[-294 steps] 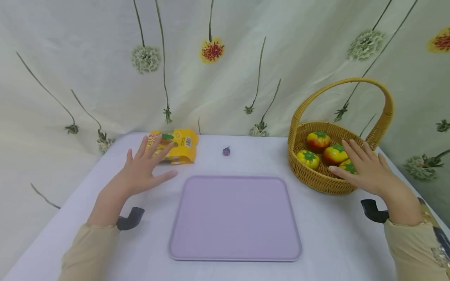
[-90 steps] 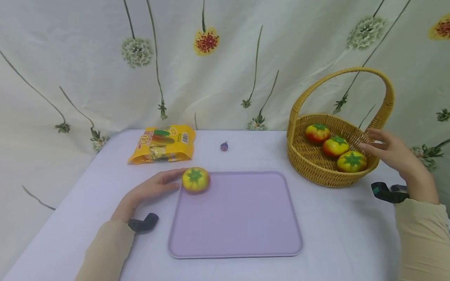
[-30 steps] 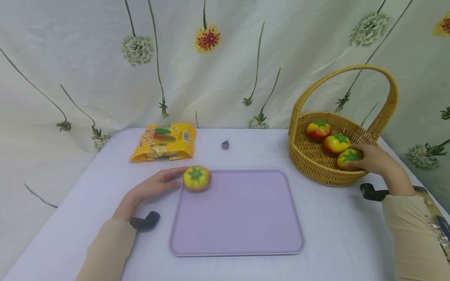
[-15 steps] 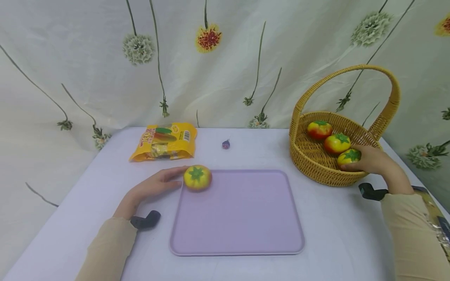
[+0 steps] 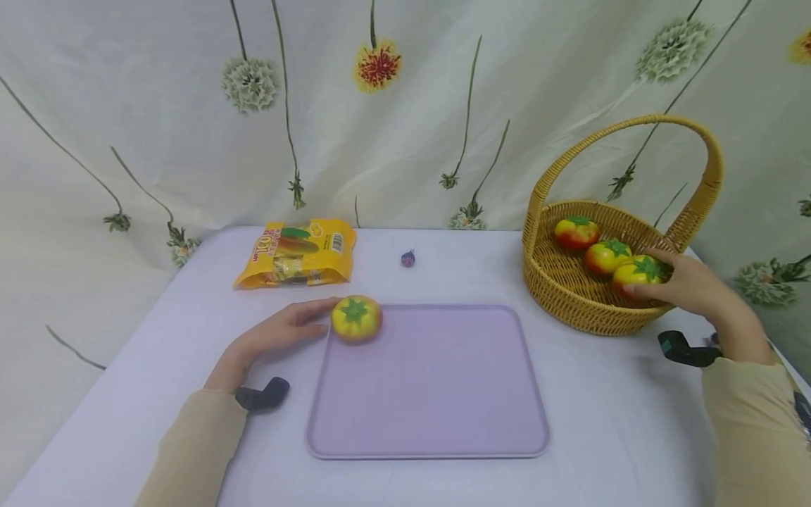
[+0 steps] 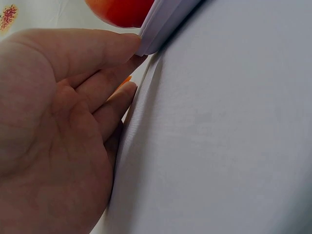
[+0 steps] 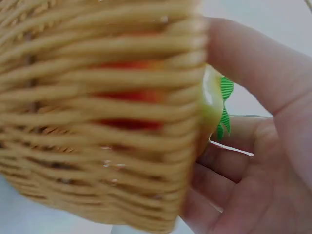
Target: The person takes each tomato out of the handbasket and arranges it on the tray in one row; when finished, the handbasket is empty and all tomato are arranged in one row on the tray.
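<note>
On the far left corner of the lilac tray (image 5: 427, 387) sits a yellow-red toy tomato (image 5: 356, 319) with a green star-shaped top. My left hand (image 5: 279, 334) rests beside that corner, fingers loosely extended and thumb apart. Its thumb tip meets the tray rim in the left wrist view; whether it presses there I cannot tell. At the wicker basket (image 5: 583, 318), my right hand (image 5: 693, 285) grips another toy tomato (image 5: 636, 274), thumb in front and fingers behind, by the near right rim. Basket weave hides part of this toy tomato (image 7: 210, 97) in the right wrist view.
Two more toy tomatoes, one red-orange (image 5: 577, 234) and one yellow-red (image 5: 607, 256), lie inside the basket under its tall arched handle (image 5: 665, 120). A yellow snack bag (image 5: 300, 253) and a small purple wrapped item (image 5: 408, 258) lie at the table's back. A floral cloth hangs behind.
My right hand came to the basket, closed over the near toy tomato, and has just shifted it slightly right and up. My left hand has stayed by the tray corner for several seconds.
</note>
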The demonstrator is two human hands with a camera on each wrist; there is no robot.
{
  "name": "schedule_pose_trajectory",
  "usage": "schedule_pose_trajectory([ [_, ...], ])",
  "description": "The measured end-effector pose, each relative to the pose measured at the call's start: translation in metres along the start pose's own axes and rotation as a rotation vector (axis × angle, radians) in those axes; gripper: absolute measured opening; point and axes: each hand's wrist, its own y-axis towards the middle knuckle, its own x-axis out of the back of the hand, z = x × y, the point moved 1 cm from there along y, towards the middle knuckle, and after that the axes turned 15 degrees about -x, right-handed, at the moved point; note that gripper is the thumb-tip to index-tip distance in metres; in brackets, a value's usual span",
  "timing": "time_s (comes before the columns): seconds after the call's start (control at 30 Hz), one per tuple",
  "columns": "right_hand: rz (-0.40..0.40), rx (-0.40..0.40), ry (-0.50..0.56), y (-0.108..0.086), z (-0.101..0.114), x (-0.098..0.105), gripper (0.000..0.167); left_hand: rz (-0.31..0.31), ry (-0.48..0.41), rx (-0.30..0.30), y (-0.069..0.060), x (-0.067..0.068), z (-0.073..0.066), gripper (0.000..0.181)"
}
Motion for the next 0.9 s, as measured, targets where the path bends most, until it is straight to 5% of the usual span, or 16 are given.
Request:
schedule_pose_trajectory([
  [0.33,-0.068,0.061,0.114,-0.025,0.037,0.004,0.094,0.004,0.008,-0.001,0.0,0.0,-0.002,0.053],
  [0.5,-0.103,0.209,0.178,-0.042,0.078,-0.009,0.088,0.002,0.004,0.002,0.0,0.0,-0.003,0.053],
  [0.9,0.079,0.631,0.186,-0.037,0.181,-0.103,0.082,0.003,0.003,0.05,0.0,0.0,-0.003,0.055],
])
